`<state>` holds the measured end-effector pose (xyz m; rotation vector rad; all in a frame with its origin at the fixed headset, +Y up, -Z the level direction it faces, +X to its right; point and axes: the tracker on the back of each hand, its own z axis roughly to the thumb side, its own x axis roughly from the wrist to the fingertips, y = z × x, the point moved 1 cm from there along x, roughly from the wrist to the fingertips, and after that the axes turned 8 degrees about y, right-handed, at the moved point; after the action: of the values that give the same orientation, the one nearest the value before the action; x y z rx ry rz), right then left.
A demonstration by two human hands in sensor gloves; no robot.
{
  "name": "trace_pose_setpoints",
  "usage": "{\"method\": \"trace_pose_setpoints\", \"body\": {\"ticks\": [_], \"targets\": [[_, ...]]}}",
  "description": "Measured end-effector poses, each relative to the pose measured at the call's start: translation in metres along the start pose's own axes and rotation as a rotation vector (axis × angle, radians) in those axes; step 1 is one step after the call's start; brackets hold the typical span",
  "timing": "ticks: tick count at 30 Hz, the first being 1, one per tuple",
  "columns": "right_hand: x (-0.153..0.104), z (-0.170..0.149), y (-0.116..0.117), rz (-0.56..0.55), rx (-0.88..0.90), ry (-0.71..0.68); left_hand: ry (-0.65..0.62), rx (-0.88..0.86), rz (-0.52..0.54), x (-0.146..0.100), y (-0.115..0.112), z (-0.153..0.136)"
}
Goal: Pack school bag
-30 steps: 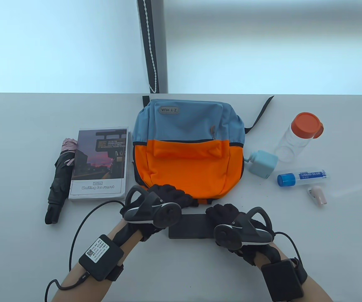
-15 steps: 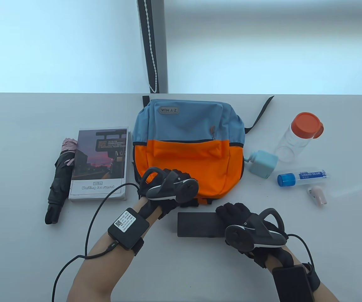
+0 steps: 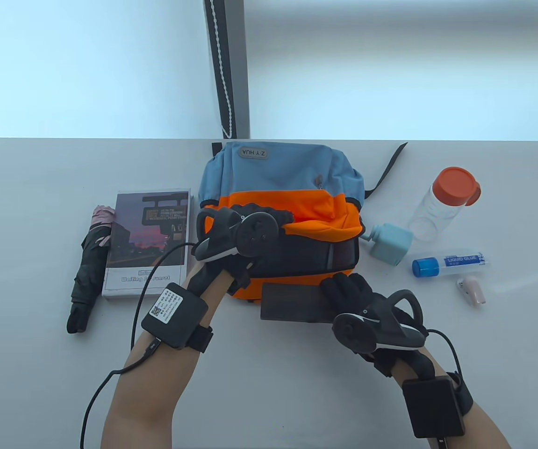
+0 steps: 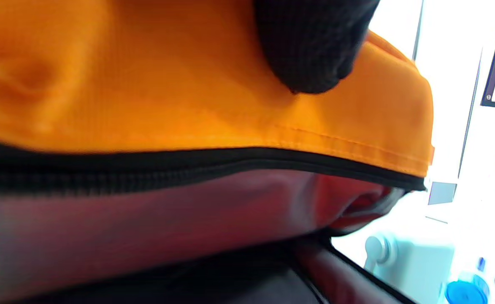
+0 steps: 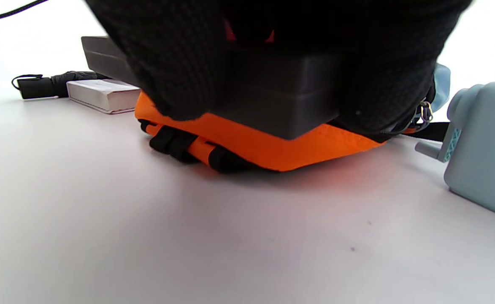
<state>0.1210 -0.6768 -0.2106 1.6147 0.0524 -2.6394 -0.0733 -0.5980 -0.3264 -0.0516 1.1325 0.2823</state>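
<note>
A blue and orange backpack (image 3: pixel 292 175) lies in the middle of the table. My left hand (image 3: pixel 250 220) grips the orange front flap (image 4: pixel 188 105) and holds it lifted, so the dark opening (image 3: pixel 306 257) shows. A fingertip (image 4: pixel 310 50) presses the orange fabric in the left wrist view. My right hand (image 3: pixel 350 292) grips a flat black case (image 3: pixel 292 301) at its right end, held just in front of the opening. The black case (image 5: pixel 272 97) sits above the bag's orange edge (image 5: pixel 272 147) in the right wrist view.
Left of the bag lie a notebook (image 3: pixel 149 243) and a folded black umbrella (image 3: pixel 89 266). To the right are a light blue sharpener (image 3: pixel 390 243), a clear bottle with an orange lid (image 3: pixel 444 201), a liquid glue tube (image 3: pixel 451 263) and a small pink item (image 3: pixel 472 290).
My left hand moved up from the bag's near edge and pulled the orange flap back, opening the bag. My right hand carried the black case forward to the opening.
</note>
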Motion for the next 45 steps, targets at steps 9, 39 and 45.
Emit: {"method": "trace_pose_setpoints", "body": {"ticks": [9,39,45], "targets": [[0.072,0.015,-0.002,-0.022,-0.161,0.071,-0.014,-0.036,0.048,0.01,0.027,0.009],[0.035,0.023,-0.066,0.078,-0.203,-0.054,0.118,-0.038,0.031,0.016,0.034,-0.011],[0.026,-0.042,-0.086,0.017,-0.22,0.204,0.117,-0.023,0.032,0.014,0.034,-0.011]]}}
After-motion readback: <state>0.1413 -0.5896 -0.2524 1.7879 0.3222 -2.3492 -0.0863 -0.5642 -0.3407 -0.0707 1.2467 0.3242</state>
